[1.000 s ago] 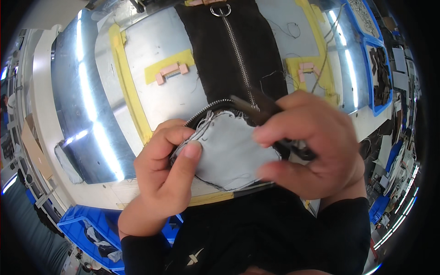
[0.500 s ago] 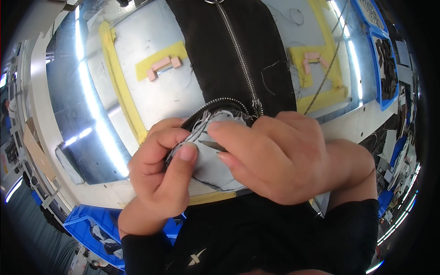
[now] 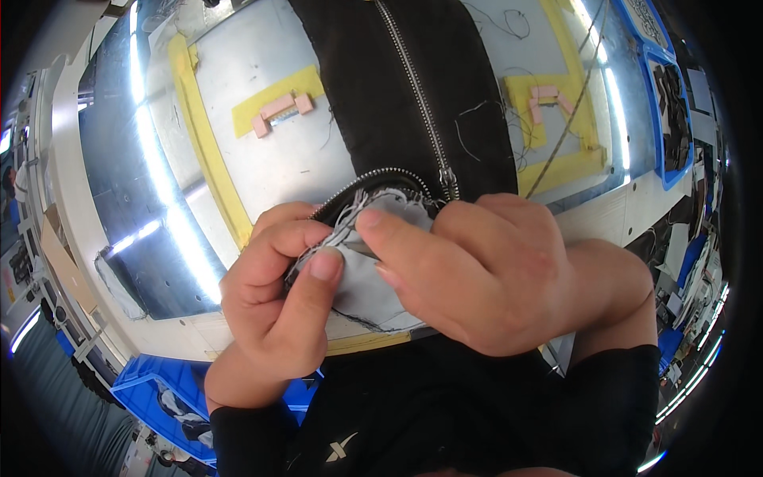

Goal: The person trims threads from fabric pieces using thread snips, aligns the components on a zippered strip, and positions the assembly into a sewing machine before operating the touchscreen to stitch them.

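Observation:
A black fabric piece (image 3: 421, 87) with a long metal zipper (image 3: 415, 83) runs away from me down the middle of the table. Its near end curls up, showing a grey lining (image 3: 366, 290) with frayed edges and loose threads. My left hand (image 3: 278, 282) pinches the lining's frayed edge between thumb and fingers, beside the curved zipper teeth. Over the lining, my right hand (image 3: 493, 274) is closed, index fingertip at the frayed seam and thumb below it. Something dark and narrow shows between those fingers; its kind is hidden. The zipper slider (image 3: 447, 176) lies just beyond my right hand.
Pink blocks on yellow tape (image 3: 278, 106) sit left of the fabric, and more pink blocks (image 3: 548, 99) sit right. Blue bins stand at the far right (image 3: 666, 119) and near left (image 3: 151, 397). A dark cord (image 3: 568, 123) crosses the right side. Loose threads lie around.
My right index fingertip has shifted slightly left along the frayed seam. The black fabric has slid a little. My left hand keeps its pinch.

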A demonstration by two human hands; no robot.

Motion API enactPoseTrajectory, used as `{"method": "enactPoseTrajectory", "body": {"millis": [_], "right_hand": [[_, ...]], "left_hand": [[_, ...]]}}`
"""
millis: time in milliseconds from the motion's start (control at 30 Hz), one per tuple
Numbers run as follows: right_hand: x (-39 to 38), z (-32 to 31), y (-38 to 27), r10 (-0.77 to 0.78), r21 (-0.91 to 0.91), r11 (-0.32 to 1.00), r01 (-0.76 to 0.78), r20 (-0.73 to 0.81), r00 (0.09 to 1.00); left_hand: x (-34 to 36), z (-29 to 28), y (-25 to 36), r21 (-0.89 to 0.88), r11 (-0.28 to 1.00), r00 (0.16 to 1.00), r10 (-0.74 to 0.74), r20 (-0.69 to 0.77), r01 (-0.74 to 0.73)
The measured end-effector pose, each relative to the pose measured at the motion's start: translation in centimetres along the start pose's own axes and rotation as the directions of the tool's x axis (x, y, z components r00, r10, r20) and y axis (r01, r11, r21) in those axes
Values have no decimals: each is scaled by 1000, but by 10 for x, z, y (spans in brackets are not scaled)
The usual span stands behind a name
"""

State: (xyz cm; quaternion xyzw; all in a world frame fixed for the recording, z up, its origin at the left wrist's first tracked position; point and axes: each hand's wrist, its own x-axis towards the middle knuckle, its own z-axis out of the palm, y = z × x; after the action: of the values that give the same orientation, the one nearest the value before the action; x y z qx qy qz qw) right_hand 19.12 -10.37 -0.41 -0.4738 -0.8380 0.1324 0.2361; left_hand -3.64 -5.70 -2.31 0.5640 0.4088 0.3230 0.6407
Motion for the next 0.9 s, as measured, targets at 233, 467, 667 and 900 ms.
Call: {"method": "enactPoseTrajectory", "body": {"millis": [233,467,667,900], "right_hand": [[-3,1,1,-10,-41,999,11,21,1000],[0,9,4,83,97,993,-65,-191,978],[4,5,11,205,270,951,-149,-193,959],[5,15,9,70,143,989,-36,-238,969]], "left_hand": [[1,1,2,-23,1000,1000,-5,2,5],[0,0,2,9,1000,1000,-24,13,24],[1,0,2,18,1000,1000,-13,12,13],[4,1,1,115,988,993,91,73,-99]]}}
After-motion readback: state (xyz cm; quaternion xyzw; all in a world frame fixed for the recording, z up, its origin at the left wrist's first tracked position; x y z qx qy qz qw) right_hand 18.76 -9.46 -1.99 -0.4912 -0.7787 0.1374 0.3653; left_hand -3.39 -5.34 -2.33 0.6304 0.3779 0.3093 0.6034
